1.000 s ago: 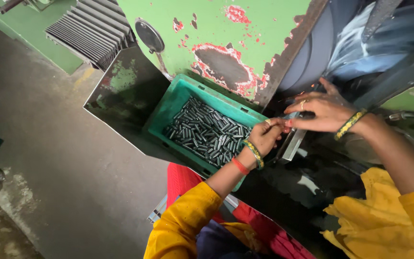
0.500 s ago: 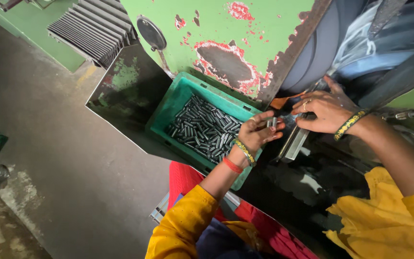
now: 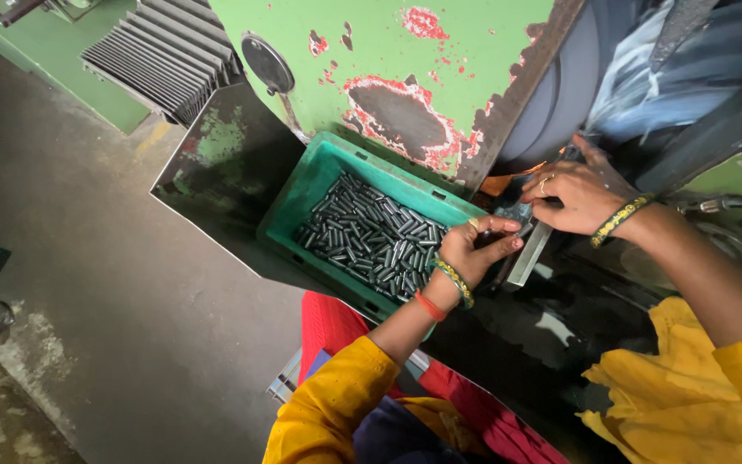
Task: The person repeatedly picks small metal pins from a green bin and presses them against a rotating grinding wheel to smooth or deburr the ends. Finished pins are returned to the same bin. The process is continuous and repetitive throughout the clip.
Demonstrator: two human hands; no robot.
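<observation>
Two hands, left hand [image 3: 472,251] and right hand [image 3: 579,196], pinch a small metal pin [image 3: 515,212] between them.

My left hand [image 3: 472,252] hovering over near edge of green crate [image 3: 319,176], fingers curled, pinching small dark metal piece [image 3: 515,211]. My right hand [image 3: 579,194] resting palm-down just beside it, pressing on flat metal strip [image 3: 529,253]. Crate holding heap of short grey metal pins [image 3: 369,237]. Crate sitting against green machine body [image 3: 405,51] with chipped paint.
</observation>
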